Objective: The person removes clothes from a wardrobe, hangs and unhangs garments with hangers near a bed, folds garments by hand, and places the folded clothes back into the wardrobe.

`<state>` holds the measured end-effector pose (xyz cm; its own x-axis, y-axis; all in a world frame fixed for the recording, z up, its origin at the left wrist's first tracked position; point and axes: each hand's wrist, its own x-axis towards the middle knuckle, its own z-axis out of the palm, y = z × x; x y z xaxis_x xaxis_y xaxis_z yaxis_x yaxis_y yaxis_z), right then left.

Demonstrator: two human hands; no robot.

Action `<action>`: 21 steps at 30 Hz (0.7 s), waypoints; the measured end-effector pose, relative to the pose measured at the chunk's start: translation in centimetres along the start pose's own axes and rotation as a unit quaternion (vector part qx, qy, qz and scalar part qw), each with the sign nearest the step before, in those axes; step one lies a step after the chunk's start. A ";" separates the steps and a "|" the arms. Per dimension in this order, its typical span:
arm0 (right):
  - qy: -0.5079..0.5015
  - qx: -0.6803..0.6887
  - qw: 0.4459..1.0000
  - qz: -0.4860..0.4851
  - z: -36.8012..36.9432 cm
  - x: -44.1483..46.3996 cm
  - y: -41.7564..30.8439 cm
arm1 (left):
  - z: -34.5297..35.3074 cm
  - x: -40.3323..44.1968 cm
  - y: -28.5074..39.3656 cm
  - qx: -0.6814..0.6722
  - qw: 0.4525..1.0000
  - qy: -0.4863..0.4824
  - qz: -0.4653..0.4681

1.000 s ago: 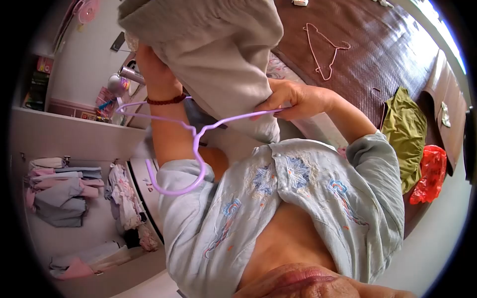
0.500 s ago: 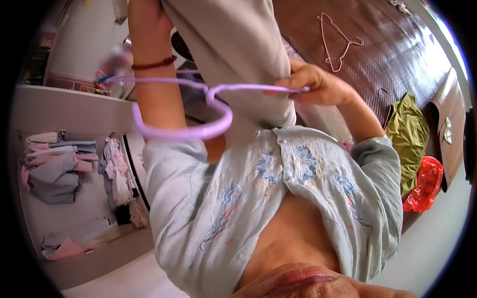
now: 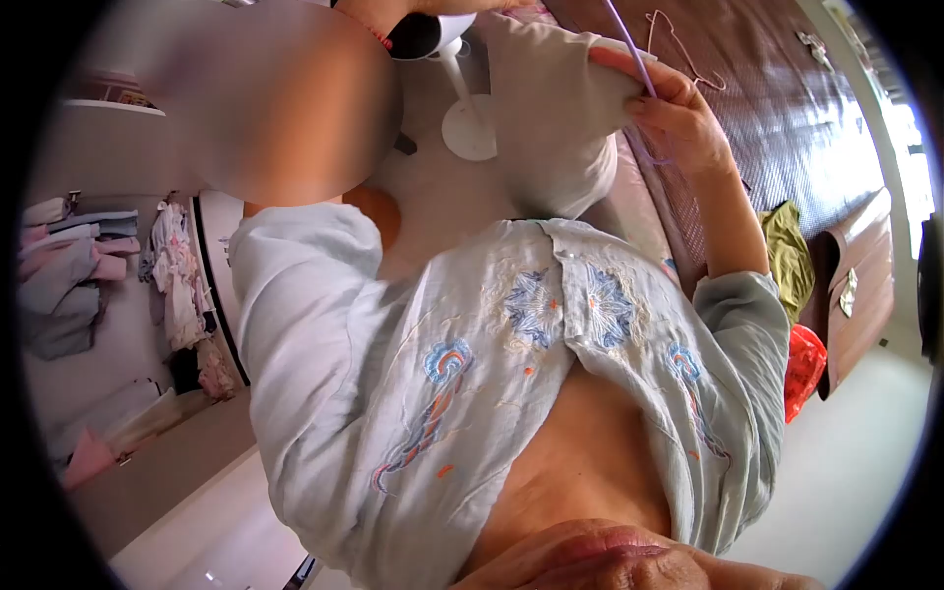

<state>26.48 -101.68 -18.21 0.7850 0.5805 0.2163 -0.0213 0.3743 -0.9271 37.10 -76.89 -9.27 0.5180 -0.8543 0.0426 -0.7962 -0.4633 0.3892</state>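
Note:
In the head view a purple hanger (image 3: 644,61) is pinched between the thumb and fingers of my right hand (image 3: 678,113), one of which stretches over a beige cloth (image 3: 556,108). The cloth hangs in front of my shirt, and that hand touches its right edge. At the top edge my left hand (image 3: 418,8) shows only in part, just past a red bead bracelet. It lies close to the cloth's top, but its fingers are mostly cut off by the frame. A blurred round patch covers my left forearm.
A white stand with a round base (image 3: 470,128) is on the floor. On the right, a brown mat (image 3: 787,118) bears a pink hanger (image 3: 678,44); a green garment (image 3: 787,258) and red plastic bag (image 3: 804,369) hang nearby. Clothes (image 3: 175,275) hang in a wardrobe at left.
The purple hanger has swung from lying across my chest to pointing up at the top edge, with my right hand still on it. The beige cloth has shifted right, uncovering the white stand. My left hand moved up and right.

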 end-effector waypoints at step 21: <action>0.139 -0.072 0.974 -0.164 5.1 0.0 -8.6 | 23.5 -3.2 -3.2 -0.483 0.868 0.109 -0.048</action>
<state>23.51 -101.20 -8.70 0.8724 0.2217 0.4357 0.3303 0.3896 -0.8597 30.67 -78.21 -32.32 0.6979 -0.7092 0.1001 -0.1682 -0.0264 0.9854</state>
